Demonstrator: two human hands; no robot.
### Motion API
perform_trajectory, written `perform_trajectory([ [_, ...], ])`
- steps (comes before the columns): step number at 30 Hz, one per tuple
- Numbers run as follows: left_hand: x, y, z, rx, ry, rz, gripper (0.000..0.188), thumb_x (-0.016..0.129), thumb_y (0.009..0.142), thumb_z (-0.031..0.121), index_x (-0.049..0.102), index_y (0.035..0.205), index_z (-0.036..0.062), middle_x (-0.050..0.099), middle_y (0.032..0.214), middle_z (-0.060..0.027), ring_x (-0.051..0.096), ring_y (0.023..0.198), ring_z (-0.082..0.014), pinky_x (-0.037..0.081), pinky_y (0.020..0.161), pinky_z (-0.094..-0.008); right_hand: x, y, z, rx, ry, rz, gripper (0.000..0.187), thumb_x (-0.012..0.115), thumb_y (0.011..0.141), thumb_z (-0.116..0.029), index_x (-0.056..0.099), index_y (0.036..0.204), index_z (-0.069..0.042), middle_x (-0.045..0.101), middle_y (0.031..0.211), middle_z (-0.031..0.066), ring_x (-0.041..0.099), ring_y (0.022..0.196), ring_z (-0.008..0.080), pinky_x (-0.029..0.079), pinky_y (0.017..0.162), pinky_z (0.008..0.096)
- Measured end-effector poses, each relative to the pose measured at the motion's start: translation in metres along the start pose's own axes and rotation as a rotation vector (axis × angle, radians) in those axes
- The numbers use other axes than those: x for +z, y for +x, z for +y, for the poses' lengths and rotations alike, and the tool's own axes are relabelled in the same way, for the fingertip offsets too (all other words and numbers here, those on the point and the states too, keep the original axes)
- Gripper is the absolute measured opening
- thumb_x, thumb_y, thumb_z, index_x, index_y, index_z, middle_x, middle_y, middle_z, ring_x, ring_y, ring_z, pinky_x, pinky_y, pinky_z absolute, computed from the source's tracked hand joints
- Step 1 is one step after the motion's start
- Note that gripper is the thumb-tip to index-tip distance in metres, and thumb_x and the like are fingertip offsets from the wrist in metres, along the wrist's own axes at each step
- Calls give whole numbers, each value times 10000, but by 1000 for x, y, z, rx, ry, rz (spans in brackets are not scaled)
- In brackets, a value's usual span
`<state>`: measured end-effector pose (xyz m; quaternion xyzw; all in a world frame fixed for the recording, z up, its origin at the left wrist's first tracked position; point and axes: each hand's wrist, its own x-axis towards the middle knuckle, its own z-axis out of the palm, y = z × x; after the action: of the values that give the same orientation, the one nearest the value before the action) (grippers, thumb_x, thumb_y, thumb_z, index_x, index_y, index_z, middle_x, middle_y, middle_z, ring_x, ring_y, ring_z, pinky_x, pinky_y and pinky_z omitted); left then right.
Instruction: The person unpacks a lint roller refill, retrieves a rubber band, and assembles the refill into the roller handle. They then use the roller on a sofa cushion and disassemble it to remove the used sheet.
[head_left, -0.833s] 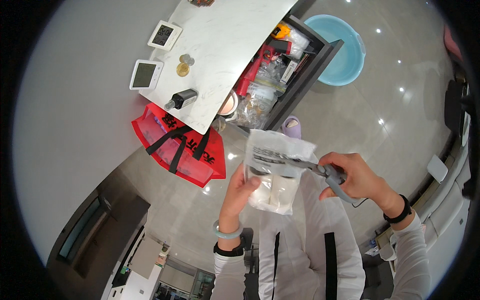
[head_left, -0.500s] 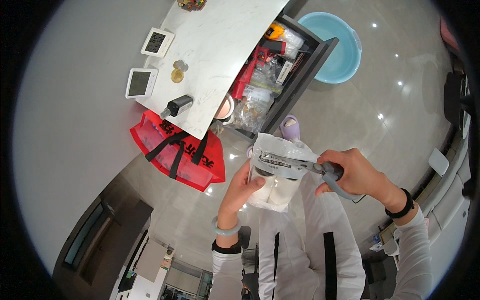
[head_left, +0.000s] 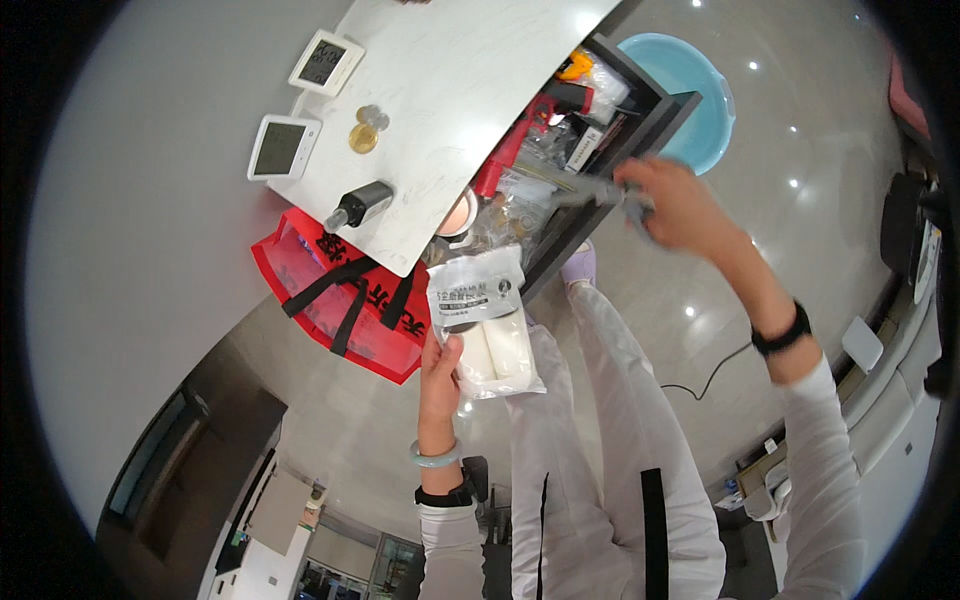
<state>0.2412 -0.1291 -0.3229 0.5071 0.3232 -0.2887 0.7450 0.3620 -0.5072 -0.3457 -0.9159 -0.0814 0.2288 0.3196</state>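
Observation:
My left hand [head_left: 438,375] grips a plastic packet [head_left: 497,350] by its lower left side, with the thumb across the front. Two white rolls show through its clear lower part; the upper part is pale and printed. Smeared by motion, my right hand [head_left: 690,212] holds a pair of grey scissors [head_left: 592,190] over the open drawer [head_left: 560,245]. Their blades point left, above the bags inside. Beneath them lie a red tool [head_left: 515,150], a yellow-orange item [head_left: 575,66], clear plastic bags [head_left: 505,220] and a round tub [head_left: 458,215].
The white marble-look top [head_left: 440,110] carries a dark spray bottle [head_left: 362,205], coins [head_left: 364,136] and two digital displays [head_left: 284,148]. Below its left end is a red bag [head_left: 335,300] with black handles. A light-blue basin [head_left: 690,90] stands on the floor beyond the drawer.
My right hand has carried the scissors away from the packet, up and over the drawer. My left hand has shifted the packet left, and it now appears more upright.

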Motion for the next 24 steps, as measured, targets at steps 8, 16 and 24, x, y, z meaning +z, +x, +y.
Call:
perform_trajectory([
  [8,-13,-9,-30,-43,-105,-65,566,496,1012,404,417,1403,3,573,1324,-111,568,1206,-241,456,1022,-396,76,126,85,-272,-560,-95,503,669,738,2,593,1198,-187,616,1117,70,582,1143,287,354,1079,433],
  [16,6,-2,-25,-157,-240,-165,627,366,1024,528,495,1328,-5,611,1260,-123,620,1118,-230,504,948,-369,35,45,-41,-241,422,-148,163,632,865,-56,695,1012,-92,636,973,53,601,967,249,482,860,381],
  [24,24,10,-2,-257,-94,-249,532,440,1038,419,476,1357,-5,593,1273,-86,582,1126,-160,462,968,-308,26,14,-86,60,1070,-606,191,591,918,-39,643,1100,-13,584,1089,20,588,1016,135,483,886,295],
])
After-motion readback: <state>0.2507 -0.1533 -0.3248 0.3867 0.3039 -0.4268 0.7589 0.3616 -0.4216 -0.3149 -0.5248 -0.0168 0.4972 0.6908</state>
